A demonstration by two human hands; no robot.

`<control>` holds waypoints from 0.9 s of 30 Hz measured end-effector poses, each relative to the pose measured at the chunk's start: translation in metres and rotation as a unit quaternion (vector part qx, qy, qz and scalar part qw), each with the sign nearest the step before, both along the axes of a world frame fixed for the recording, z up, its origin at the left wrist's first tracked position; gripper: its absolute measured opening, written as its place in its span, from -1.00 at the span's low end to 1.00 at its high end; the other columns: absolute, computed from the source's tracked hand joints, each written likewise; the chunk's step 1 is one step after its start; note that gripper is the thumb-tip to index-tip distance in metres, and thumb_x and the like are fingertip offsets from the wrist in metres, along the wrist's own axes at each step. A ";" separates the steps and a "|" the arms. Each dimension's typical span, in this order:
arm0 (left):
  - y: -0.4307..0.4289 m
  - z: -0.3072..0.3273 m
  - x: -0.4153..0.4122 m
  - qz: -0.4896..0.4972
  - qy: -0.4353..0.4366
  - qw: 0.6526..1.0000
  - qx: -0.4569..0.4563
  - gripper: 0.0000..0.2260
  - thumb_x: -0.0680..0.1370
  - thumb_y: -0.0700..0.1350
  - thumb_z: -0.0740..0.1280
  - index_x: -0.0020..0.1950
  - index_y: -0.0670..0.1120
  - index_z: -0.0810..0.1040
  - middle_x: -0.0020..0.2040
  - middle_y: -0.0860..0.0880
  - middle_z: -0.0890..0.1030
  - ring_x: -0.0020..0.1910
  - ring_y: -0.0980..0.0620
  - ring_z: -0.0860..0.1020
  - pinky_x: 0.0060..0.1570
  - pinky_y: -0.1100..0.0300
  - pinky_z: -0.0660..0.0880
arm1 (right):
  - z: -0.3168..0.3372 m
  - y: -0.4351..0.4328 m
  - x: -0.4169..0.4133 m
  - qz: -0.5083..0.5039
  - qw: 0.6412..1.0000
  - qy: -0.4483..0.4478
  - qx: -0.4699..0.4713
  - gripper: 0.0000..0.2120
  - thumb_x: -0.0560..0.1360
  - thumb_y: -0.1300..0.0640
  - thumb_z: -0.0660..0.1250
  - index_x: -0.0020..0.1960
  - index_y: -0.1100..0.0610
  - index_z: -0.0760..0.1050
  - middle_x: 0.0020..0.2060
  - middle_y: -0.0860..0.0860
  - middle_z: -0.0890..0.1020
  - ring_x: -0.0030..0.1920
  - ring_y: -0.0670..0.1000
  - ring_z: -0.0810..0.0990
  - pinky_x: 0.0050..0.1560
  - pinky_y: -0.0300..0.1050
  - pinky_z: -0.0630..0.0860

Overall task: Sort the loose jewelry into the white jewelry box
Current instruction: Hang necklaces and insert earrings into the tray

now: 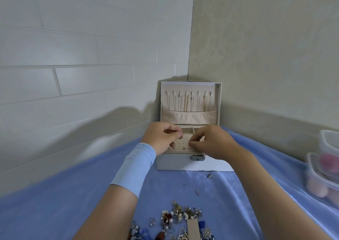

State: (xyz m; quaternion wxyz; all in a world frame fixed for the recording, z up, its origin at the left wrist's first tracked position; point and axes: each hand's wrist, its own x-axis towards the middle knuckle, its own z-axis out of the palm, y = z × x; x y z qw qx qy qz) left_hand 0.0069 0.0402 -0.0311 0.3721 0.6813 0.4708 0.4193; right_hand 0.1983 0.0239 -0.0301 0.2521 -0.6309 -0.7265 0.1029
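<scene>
Upright, jewelry box lid [218,102] w/ necklaces [186,102]

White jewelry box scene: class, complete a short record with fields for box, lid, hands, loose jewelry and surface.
Box: white rectangular jewelry box, open
Lid: white lid upright, thin gold chain necklaces hanging inside
Hands: left hand and right hand, fingers curled over beige perforated earring panel; held item unclear
Loose jewelry: mixed beaded pile, near edge
Surface: blue cloth

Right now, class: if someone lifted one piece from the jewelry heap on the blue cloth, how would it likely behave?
The jewelry heap looks tangled, so neighbours would probably drag along. Its pearl-like beads and thin wires suggest light, delicate pieces. The soft blue cloth should limit rolling.
</scene>
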 end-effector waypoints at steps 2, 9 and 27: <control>-0.001 0.000 0.002 0.007 -0.017 1.000 -0.003 -0.95 0.51 -0.16 0.43 -0.09 -0.03 0.68 -0.32 0.10 0.64 -0.41 0.11 0.54 -0.41 0.32 0.42 | 0.002 0.001 0.002 0.008 0.998 0.063 0.024 -0.90 0.48 0.05 0.48 -0.20 -0.12 0.66 -0.25 -0.18 0.68 -0.43 -0.28 0.52 -0.32 -0.29 0.45; -0.011 0.010 0.013 0.013 -0.109 0.994 -0.029 -0.92 0.52 -0.12 0.44 -0.07 -0.12 0.67 -0.29 0.06 0.68 -0.43 0.13 0.49 -0.47 0.30 0.41 | 0.025 -0.012 -0.005 0.095 0.970 0.223 0.027 -0.91 0.44 0.19 0.55 -0.13 0.01 0.72 -0.41 -0.14 0.67 -0.50 -0.15 0.42 -0.44 -0.31 0.39; -0.015 0.012 0.019 -0.003 -0.120 0.991 -0.053 -0.84 0.55 -0.05 0.42 -0.03 -0.13 0.70 -0.18 -0.02 0.73 -0.40 0.11 0.51 -0.47 0.30 0.40 | 0.019 -0.010 0.008 0.107 0.932 0.343 -0.047 -0.92 0.46 0.18 0.53 -0.10 0.19 0.70 -0.40 -0.05 0.66 -0.48 -0.08 0.39 -0.48 -0.27 0.28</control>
